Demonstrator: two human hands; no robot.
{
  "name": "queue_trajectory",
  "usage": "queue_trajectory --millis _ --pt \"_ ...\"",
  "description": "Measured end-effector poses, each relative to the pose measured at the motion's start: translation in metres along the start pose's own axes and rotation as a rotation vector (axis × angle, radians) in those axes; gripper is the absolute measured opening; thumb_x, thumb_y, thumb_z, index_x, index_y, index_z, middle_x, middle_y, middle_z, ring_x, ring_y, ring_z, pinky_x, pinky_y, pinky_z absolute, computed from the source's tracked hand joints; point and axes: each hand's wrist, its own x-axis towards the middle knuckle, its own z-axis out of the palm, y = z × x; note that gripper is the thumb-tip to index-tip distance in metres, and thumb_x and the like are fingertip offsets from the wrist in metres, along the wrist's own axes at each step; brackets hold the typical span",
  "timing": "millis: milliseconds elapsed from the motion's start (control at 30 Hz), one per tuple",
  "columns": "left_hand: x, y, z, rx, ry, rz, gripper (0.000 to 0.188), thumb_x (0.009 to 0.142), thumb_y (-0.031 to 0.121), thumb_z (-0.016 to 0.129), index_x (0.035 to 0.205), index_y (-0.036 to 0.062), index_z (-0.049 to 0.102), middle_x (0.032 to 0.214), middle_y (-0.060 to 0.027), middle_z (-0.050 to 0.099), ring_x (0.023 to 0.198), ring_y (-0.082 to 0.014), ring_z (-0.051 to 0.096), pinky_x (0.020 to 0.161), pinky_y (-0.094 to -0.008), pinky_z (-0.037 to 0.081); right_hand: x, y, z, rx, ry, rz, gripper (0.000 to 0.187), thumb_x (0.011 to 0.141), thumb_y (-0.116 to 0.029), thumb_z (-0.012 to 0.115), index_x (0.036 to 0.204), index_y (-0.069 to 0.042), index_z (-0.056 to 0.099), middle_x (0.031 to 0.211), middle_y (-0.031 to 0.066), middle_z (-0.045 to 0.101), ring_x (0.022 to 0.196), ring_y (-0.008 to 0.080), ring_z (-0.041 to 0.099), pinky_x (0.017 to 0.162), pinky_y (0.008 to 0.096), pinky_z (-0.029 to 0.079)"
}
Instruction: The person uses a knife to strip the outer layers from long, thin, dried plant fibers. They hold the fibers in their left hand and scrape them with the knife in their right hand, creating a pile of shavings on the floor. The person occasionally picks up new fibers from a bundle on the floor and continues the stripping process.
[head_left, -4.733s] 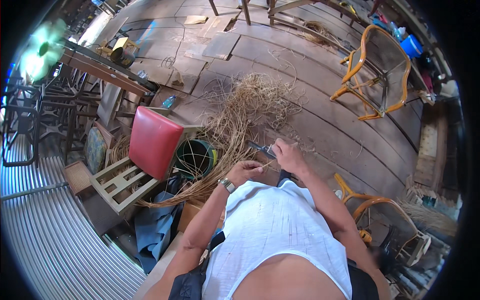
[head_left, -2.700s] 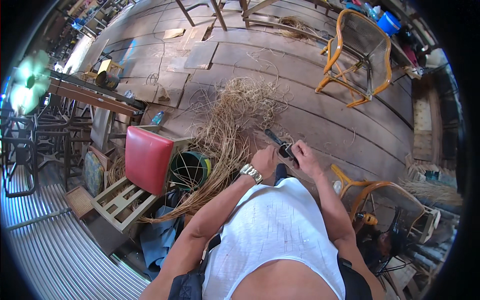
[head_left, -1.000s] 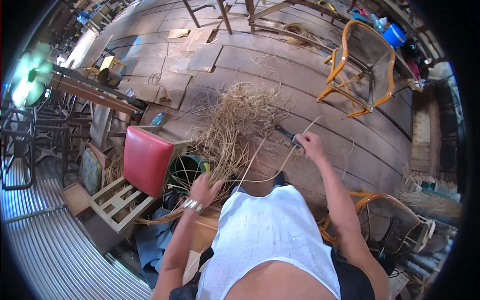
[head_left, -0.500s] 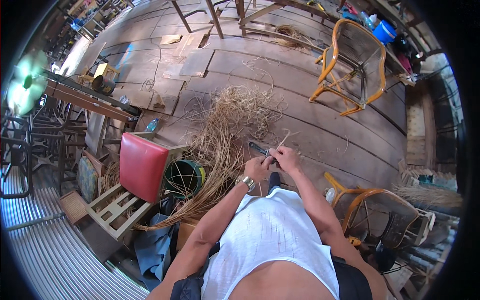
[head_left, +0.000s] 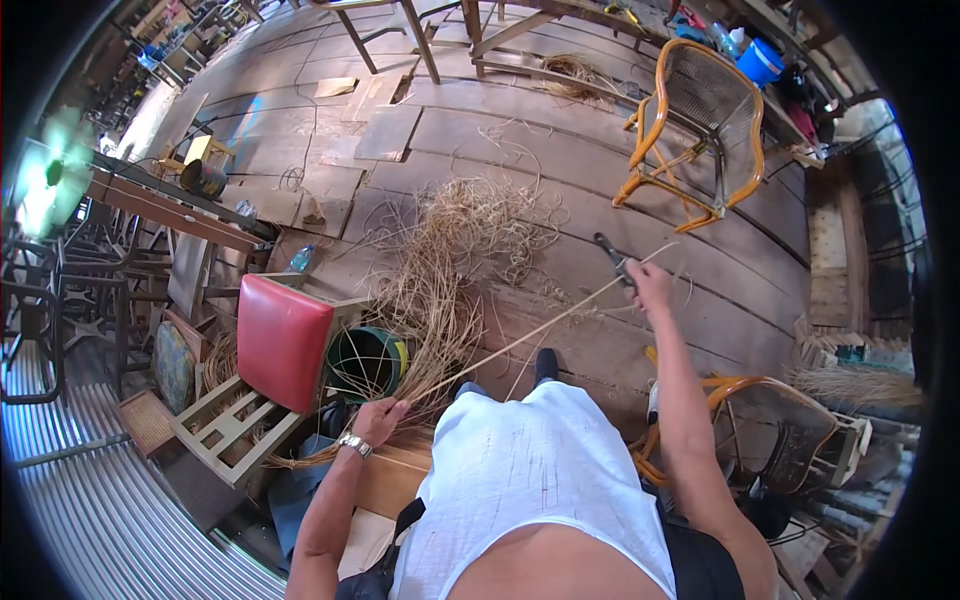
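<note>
A long pale rattan strand (head_left: 530, 334) runs stretched across my front, between my two hands. At its right part my right hand (head_left: 652, 287) is closed on the strand and on a dark-handled tool (head_left: 608, 250), whose working end is hidden by the fingers. My left hand (head_left: 378, 421), with a watch on the wrist, is closed at the strand's other end, beside the loose bundle of rattan strands (head_left: 455, 335). That bundle spreads over the floor in front of me, partly across a dark green bucket (head_left: 365, 362) at left.
A chair with a red seat (head_left: 285, 342) lies tipped at left. One rattan armchair (head_left: 650, 130) stands far right, another rattan chair (head_left: 745, 395) near right. A pile of curly rattan shavings (head_left: 480, 215) lies ahead on the plank floor (head_left: 560, 140). A fan (head_left: 55, 172) is at far left.
My hands have parted: the left moved left and down toward the bundle, the right moved right and outward with the tool. The strand now stretches between them.
</note>
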Motion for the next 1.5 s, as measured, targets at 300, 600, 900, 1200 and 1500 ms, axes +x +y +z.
queue_trajectory --millis 300,600,900,1200,1500 --pt "0.103 0.130 0.085 -0.479 -0.126 0.219 0.072 0.088 0.053 0.058 0.127 -0.0069 0.048 0.110 -0.0173 0.065 0.079 -0.0239 0.066 0.072 -0.0333 0.051 -0.085 0.009 0.124 -0.178 -0.193 -0.164 0.039 0.087 -0.039 0.065 0.071 -0.004 0.061 0.051 0.0039 0.055 0.045 0.0125 0.057 0.041 0.0279 0.043" --pt "0.119 0.174 0.122 -0.216 0.118 0.402 0.039 0.093 0.038 0.055 0.075 0.0059 0.066 0.064 -0.0094 0.060 0.059 -0.0167 0.057 0.056 -0.0341 0.044 -0.100 0.015 0.118 -0.080 -0.187 -0.077 0.040 0.087 -0.038 0.065 0.068 -0.003 0.060 0.056 0.0051 0.058 0.045 0.0126 0.057 0.041 0.0281 0.043" --pt "-0.021 0.063 0.003 -0.187 -0.117 0.235 0.036 0.095 0.029 0.054 0.072 0.0021 0.059 0.059 -0.0055 0.051 0.055 -0.0130 0.046 0.053 -0.0296 0.038 -0.010 0.023 -0.092 0.113 0.121 0.102 0.034 0.087 -0.043 0.064 0.083 -0.009 0.057 0.054 0.0028 0.052 0.035 0.0078 0.043 0.030 0.0224 0.027" --pt "-0.108 -0.209 -0.075 0.517 0.256 -0.563 0.027 0.088 0.024 0.052 0.092 0.0048 0.070 0.096 -0.0208 0.068 0.097 -0.0385 0.064 0.085 -0.0489 0.050 -0.008 -0.004 -0.195 0.113 0.295 -0.066 0.036 0.091 -0.046 0.058 0.080 -0.012 0.057 0.054 0.0003 0.049 0.035 0.0058 0.041 0.029 0.0203 0.028" --pt "0.078 0.106 0.061 0.171 0.090 0.329 0.033 0.091 0.036 0.054 0.093 0.0063 0.067 0.078 -0.0142 0.067 0.072 -0.0300 0.065 0.065 -0.0408 0.049 -0.110 -0.026 0.128 -0.086 -0.433 -0.119 0.029 0.093 -0.035 0.058 0.090 -0.006 0.060 0.072 0.0042 0.059 0.048 0.0114 0.051 0.041 0.0283 0.042"
